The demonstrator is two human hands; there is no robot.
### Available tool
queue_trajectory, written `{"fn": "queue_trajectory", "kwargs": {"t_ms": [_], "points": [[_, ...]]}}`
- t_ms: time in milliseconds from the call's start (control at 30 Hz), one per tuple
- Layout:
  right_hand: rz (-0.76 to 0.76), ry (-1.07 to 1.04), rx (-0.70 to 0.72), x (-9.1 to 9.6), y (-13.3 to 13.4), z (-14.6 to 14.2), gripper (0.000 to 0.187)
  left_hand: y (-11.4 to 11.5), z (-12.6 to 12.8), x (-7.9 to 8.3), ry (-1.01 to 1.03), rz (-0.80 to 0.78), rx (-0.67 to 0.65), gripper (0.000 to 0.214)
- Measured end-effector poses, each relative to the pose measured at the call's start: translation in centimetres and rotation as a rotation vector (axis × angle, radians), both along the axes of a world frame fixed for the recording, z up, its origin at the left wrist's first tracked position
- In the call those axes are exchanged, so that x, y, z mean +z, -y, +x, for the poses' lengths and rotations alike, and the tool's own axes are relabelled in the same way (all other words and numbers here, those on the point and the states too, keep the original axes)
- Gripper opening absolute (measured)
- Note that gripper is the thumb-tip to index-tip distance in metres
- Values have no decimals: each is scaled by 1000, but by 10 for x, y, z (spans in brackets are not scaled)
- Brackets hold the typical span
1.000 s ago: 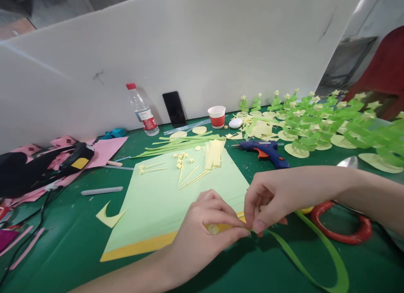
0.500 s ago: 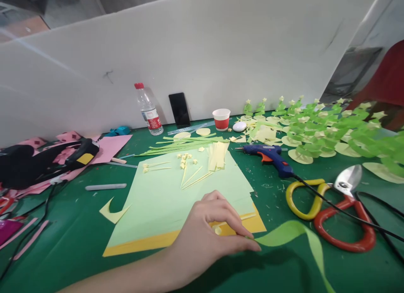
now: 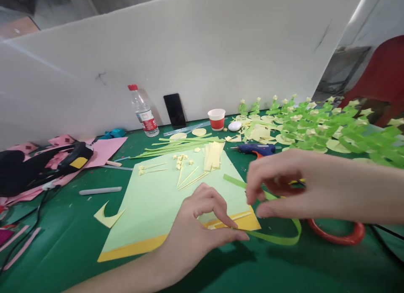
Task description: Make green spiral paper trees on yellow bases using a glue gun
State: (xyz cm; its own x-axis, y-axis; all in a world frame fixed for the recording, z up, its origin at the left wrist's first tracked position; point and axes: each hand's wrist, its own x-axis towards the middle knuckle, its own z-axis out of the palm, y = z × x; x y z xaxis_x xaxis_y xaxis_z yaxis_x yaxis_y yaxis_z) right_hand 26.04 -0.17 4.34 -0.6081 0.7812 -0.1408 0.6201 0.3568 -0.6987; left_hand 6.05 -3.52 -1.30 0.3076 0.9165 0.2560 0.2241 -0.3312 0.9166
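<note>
My left hand (image 3: pixel 205 228) is pinched shut at the thumb and forefinger on one end of a light green paper strip (image 3: pixel 277 238). From there the strip curves out to the right and loops back behind my right hand (image 3: pixel 277 188). That hand is slightly blurred, with curled fingers and a gap between thumb and fingertips. The strip's free end sticks out left of its fingers. A thin pale stick (image 3: pixel 243 216) lies on the yellow sheet (image 3: pixel 255 223) just behind my left fingers, which partly cover it. Beneath is a stack of pale green paper (image 3: pixel 151 209).
Folded paper stars (image 3: pixel 179 160), sticks and cream strips (image 3: pixel 213 156) lie on the paper. A blue glue gun (image 3: pixel 255 149) and red-handled shears (image 3: pixel 341 236) are partly hidden by my right hand. Behind stand a bottle (image 3: pixel 147 116), phone (image 3: pixel 175 111), cup (image 3: pixel 216 120) and several paper plants (image 3: pixel 315 120).
My right hand has come in from the right, over the glue gun and shears. The strip's loose end, which hung toward the front right, now loops back leftward. My left hand keeps its pinch.
</note>
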Motion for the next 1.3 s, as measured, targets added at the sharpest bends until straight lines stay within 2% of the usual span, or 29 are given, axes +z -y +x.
{"fn": "queue_trajectory", "kwargs": {"t_ms": [100, 200, 300, 467, 633, 833, 900, 1000, 1100, 1200, 1300], "points": [[-103, 36, 111, 1, -7, -19, 20, 0, -1, 3, -66, 133, 15, 19], [-257, -29, 202, -5, -12, -27, 25, -1, -4, 6, -157, 266, 36, 16], [-371, -137, 216, -11, -14, -28, 25, -2, -8, 12, -214, 356, 42, 14], [-498, -233, 178, -18, -14, -30, 26, -3, -9, 17, -224, 327, 61, 21], [-505, -242, 117, -25, -9, -37, 26, -4, -8, 15, -237, 253, 44, 30], [-488, -294, 40, -29, -3, -44, 24, -5, -6, 16, -278, 251, 61, 38], [-477, -315, 25, -29, -4, -44, 22, -6, -7, 17, -290, 272, 76, 36], [-453, -311, 19, -28, -7, -42, 23, -8, -9, 15, -286, 312, 83, 20], [-435, -277, 42, -25, -11, -39, 26, -11, -13, 10, -239, 365, 34, 5], [-437, -249, 79, -23, -15, -37, 27, -14, -16, 6, -234, 373, -55, 12], [-441, -237, 92, -23, -17, -35, 26, -15, -16, 8, -246, 338, -59, 13]]}}
